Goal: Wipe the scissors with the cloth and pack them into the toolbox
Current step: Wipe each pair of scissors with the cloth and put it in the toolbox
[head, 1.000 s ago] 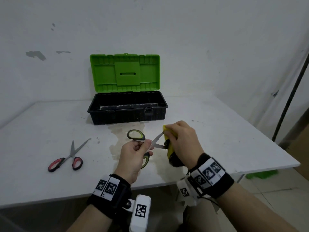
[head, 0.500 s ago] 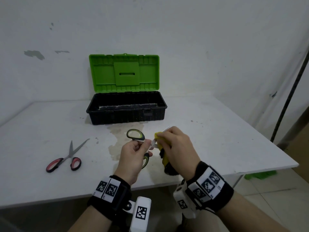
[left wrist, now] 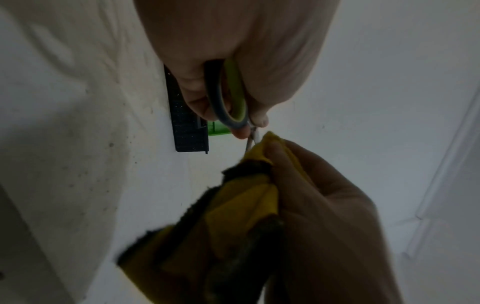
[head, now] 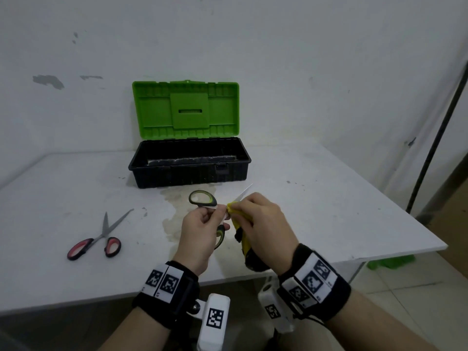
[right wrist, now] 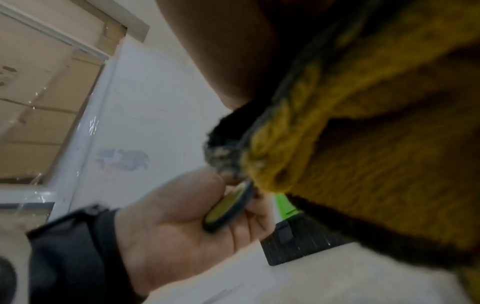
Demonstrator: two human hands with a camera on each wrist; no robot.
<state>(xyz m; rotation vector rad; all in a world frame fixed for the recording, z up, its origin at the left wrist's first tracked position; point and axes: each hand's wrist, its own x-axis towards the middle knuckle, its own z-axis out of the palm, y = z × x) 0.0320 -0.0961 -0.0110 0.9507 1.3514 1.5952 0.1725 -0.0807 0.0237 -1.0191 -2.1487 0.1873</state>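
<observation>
My left hand (head: 202, 224) grips the green-handled scissors (head: 202, 198) by the handles, above the table's front middle. Their blades stand apart and one blade tip (head: 247, 190) pokes out past my right hand. My right hand (head: 260, 224) holds the yellow and black cloth (head: 240, 226), pinched round a blade close to the pivot. The left wrist view shows the handle (left wrist: 231, 96) in my fingers and the cloth (left wrist: 244, 197) folded over the metal. The open toolbox (head: 190, 171), black with a green lid, stands behind. A red-handled pair of scissors (head: 101, 239) lies at the left.
The white table (head: 329, 211) has a dried stain (head: 172, 219) under my hands and its front edge close to my wrists. A white wall rises behind the toolbox. A dark pole (head: 435, 133) leans at the right, and something green (head: 390, 262) lies on the floor.
My right hand has slid the cloth along the blade from near the tip toward the pivot, so the blade tip now shows beyond it. The left hand keeps its grip.
</observation>
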